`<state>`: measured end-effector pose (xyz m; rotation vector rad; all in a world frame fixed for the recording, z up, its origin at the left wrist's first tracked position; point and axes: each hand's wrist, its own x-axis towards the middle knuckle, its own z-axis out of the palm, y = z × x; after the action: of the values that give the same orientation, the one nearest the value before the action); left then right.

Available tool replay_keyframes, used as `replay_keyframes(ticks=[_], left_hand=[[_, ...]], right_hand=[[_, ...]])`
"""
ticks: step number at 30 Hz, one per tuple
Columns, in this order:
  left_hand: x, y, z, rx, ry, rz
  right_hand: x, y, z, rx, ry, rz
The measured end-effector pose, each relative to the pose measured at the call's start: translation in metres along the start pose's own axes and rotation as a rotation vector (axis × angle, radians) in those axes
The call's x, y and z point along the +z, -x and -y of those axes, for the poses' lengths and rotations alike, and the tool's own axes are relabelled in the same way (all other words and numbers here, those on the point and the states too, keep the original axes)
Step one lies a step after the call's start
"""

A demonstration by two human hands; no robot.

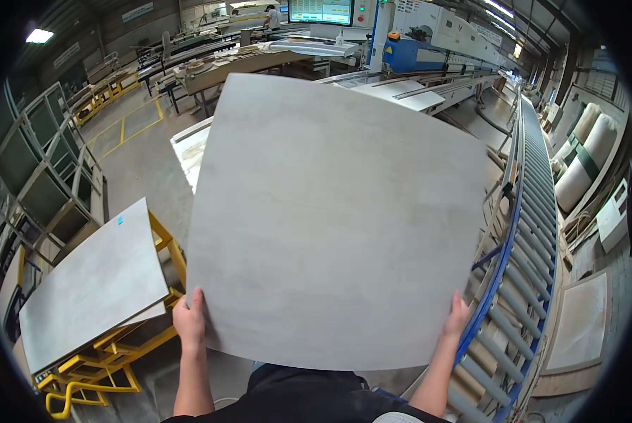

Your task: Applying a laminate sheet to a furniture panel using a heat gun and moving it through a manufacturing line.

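A large flat grey panel (337,218) fills the middle of the head view, held out in front of my body. My left hand (189,317) grips its left edge near the lower corner, thumb on the upper face. On the opposite edge, my right hand (457,316) clasps the panel near its lower right corner, with the thumb showing. The other fingers of both hands are mostly hidden beneath the panel. It covers much of what lies directly ahead of me.
Left, a yellow trolley (129,345) carries grey panels (94,282). Along the right runs a blue-framed roller conveyor (520,282). Ahead stand a long machine (443,42), a screen (321,11) and a worktable (252,65). A metal rack (48,169) stands far left; a person (272,17) is in the distance.
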<state>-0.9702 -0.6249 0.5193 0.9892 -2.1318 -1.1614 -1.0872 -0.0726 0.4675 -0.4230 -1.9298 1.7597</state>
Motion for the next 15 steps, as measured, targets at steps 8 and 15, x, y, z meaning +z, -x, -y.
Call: replay_keyframes(ticks=[8,15], left_hand=[[0.138,-0.138,-0.020,-0.213,-0.051,0.001],[0.242,-0.218,-0.075,-0.435,-0.107,0.024]], right_hand=[[0.212,-0.203,-0.025,0.055,0.112,0.220],[0.361,-0.354,-0.030,0.099,0.432,0.348]])
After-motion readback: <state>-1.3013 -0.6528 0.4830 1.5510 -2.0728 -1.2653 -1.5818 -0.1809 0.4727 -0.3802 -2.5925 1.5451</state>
